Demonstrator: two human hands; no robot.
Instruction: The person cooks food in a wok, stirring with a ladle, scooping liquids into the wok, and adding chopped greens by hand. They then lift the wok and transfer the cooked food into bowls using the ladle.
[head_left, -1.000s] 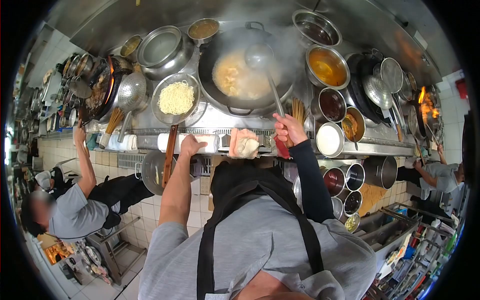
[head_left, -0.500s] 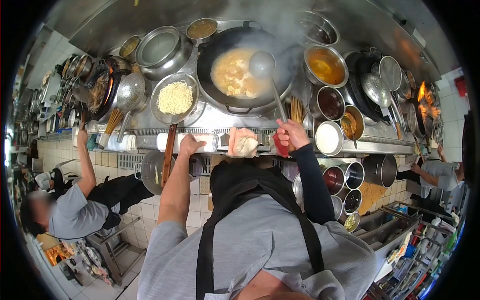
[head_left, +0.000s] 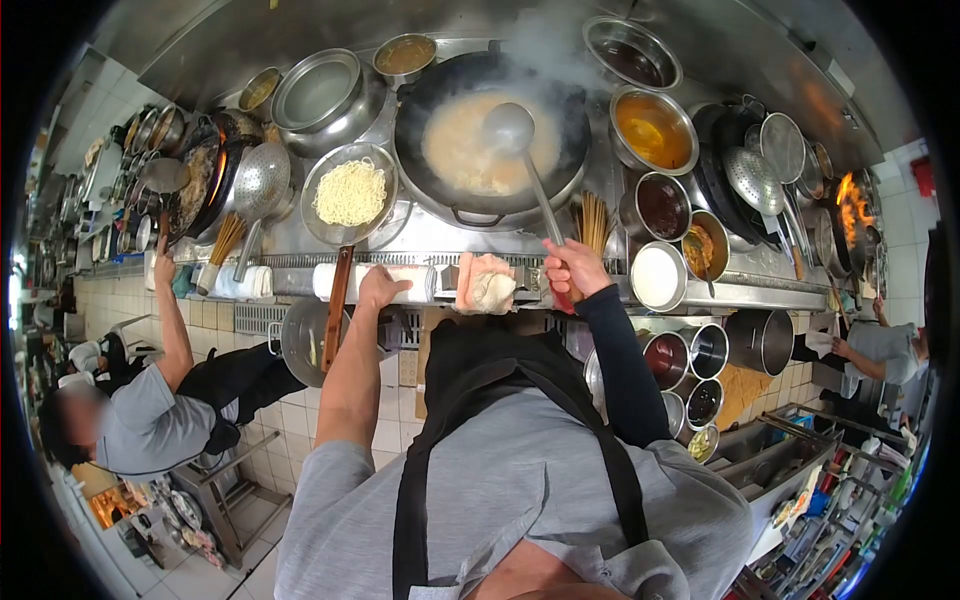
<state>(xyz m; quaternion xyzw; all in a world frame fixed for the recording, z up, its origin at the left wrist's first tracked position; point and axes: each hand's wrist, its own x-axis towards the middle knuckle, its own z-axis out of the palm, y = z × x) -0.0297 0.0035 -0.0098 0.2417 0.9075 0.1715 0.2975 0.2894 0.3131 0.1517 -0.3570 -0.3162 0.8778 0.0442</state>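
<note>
My right hand [head_left: 576,268] is closed round the handle of a metal ladle [head_left: 508,130], whose bowl is over the cloudy, steaming broth [head_left: 460,145] in a large black wok [head_left: 415,185]. My left hand [head_left: 382,288] rests on a rolled white towel [head_left: 420,283] at the stove's front edge; whether its fingers grip the towel I cannot tell. Beside it, a strainer of pale noodles [head_left: 350,193] lies left of the wok, its wooden handle [head_left: 338,310] pointing toward me. A folded pink and cream cloth [head_left: 487,286] sits between my hands.
To the right stand a bowl of yellow oil [head_left: 655,130], a pot of dark sauce [head_left: 662,205] and a white-filled container [head_left: 659,277]. A bamboo brush [head_left: 594,222] is near my right hand. Co-workers stand at both sides; flames [head_left: 853,205] rise at far right.
The ladle's bowl has shifted slightly left over the broth, and my right hand has moved a little with it. Pale pieces seen before in the broth are now less visible. My left hand has stayed put.
</note>
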